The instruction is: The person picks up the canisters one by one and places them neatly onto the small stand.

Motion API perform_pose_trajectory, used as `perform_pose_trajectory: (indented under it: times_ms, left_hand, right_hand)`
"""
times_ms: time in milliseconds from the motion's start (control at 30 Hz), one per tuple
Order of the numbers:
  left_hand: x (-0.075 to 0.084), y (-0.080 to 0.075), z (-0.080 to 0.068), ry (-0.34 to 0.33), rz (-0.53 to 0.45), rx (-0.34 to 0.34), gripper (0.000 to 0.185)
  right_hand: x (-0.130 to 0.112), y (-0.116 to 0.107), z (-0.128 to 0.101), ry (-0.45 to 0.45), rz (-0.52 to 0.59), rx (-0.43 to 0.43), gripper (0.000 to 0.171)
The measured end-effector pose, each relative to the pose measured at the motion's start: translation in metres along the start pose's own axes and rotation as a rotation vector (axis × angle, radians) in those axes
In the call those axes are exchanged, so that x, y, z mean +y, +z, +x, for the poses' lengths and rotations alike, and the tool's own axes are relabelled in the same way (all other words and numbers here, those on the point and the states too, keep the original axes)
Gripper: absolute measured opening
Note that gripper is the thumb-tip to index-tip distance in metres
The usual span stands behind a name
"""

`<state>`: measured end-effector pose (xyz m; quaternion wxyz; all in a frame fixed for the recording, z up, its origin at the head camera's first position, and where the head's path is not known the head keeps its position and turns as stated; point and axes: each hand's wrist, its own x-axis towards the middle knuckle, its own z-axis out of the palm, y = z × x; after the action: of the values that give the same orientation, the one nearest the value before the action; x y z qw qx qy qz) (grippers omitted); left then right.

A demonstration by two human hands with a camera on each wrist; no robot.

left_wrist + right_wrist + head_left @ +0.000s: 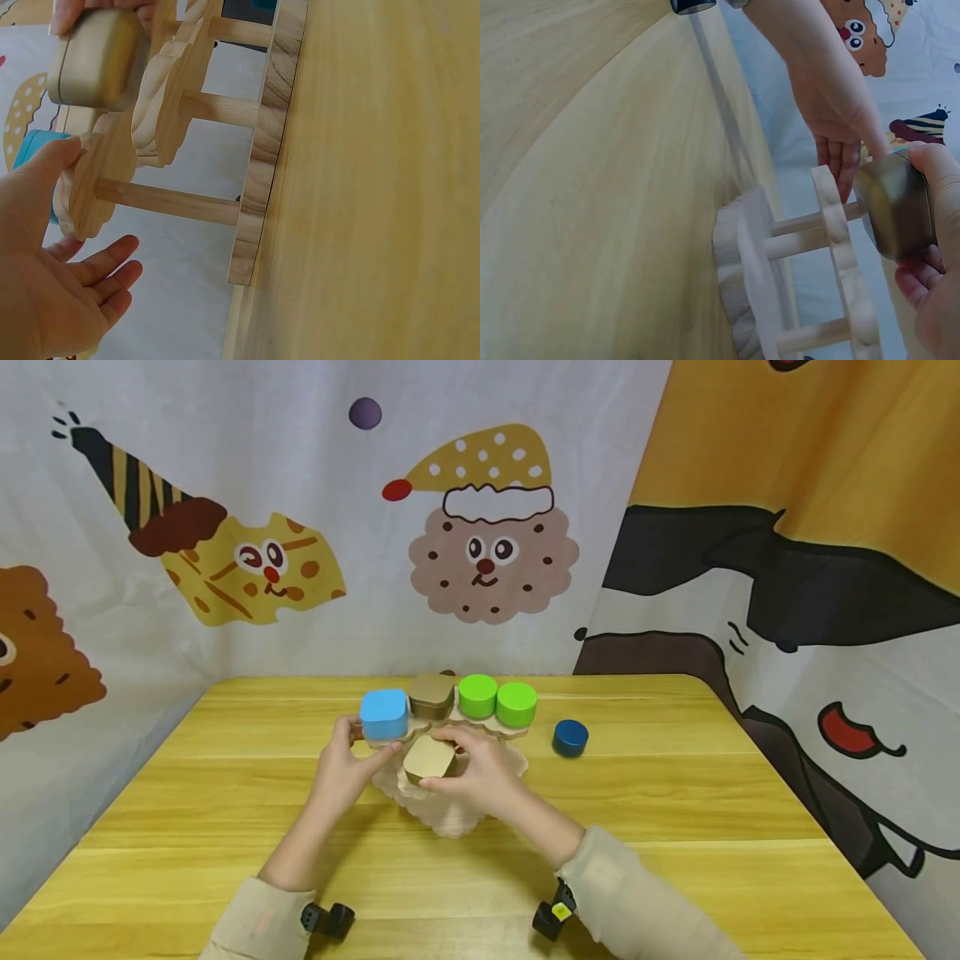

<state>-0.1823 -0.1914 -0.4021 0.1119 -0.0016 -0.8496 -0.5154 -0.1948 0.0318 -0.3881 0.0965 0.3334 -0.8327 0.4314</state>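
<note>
My right hand [487, 768] grips a gold tin [430, 758] with rounded corners, thumb on the near side and fingers on the far side. The tin is tilted above the front of a tiered wooden stand [447, 818] with scalloped edges and round posts. At the stand's left end my left hand [341, 772] pinches the upper tier between thumb and index finger, its other fingers loose. Beside that hand a light blue tin [384, 714] sits on this tier. A second gold tin [431, 696] and two green round tins [477, 695] stand along it to the right.
On the table [660, 793], right of the stand, lies a small dark blue round tin [571, 737]. A printed curtain [300, 443] hangs behind the table's back edge. Each wrist carries a small black camera [328, 921].
</note>
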Motion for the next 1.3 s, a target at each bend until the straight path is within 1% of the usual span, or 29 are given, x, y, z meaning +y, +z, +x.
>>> perform_pose_trajectory:
  times_ms: [233,633,967,1133,1300]
  left_hand:
    - [0.000,0.000,0.001,-0.002,0.000,-0.002,0.075]
    - [0.001,0.000,0.000,-0.004,-0.012,-0.011,0.076]
    - [0.004,-0.001,-0.001,-0.005,-0.007,-0.014,0.075]
    - [0.003,0.000,0.000,-0.005,-0.009,-0.012,0.076]
    - [0.002,0.000,-0.001,-0.003,-0.008,-0.006,0.076]
  right_hand:
    - [0.006,0.007,0.000,0.031,0.036,-0.018,0.060]
    - [0.007,0.012,0.000,0.052,0.005,-0.022,0.063]
    - [0.009,0.015,0.000,0.083,0.045,-0.023,0.063]
    - [0.009,0.016,0.000,0.084,0.058,-0.025,0.065]
    - [0.008,0.014,-0.002,0.073,0.043,-0.028,0.070]
